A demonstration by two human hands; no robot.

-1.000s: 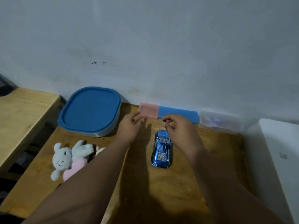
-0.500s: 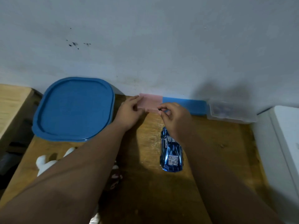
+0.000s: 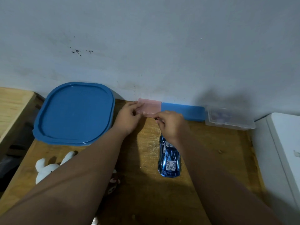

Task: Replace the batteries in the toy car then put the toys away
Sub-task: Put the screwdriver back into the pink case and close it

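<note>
1. On my feed, the left hand (image 3: 128, 118) grips the left end of a pink plastic case (image 3: 151, 106), thumb and fingers curled onto it; the case is at the back of the wooden counter (image 3: 211, 159), close against the wall.
2. The right hand (image 3: 172, 125) pinches the case's near right corner with curled fingertips; both hands are clamped on that one case; I cannot tell whether it is lifted or rests on the counter.
3. The blue toy car (image 3: 169, 161) lies on the counter near the middle, lengthwise towards me; its far end is hidden under the right wrist.
4. A flat blue case (image 3: 183, 111) lies just beside the pink one, end to end on its right; a clear plastic box (image 3: 228, 119) comes next along the wall, its contents too blurred to name.
5. A container with a blue lid (image 3: 74, 112) sits left of the left hand, lid on.
6. A white plush rabbit (image 3: 46, 169) lies at the near left, partly behind the left forearm; a second small toy (image 3: 113, 181) peeks out beneath that arm, too hidden to name.
7. A white cabinet (image 3: 284, 151) stands beside the counter's right edge.
</note>
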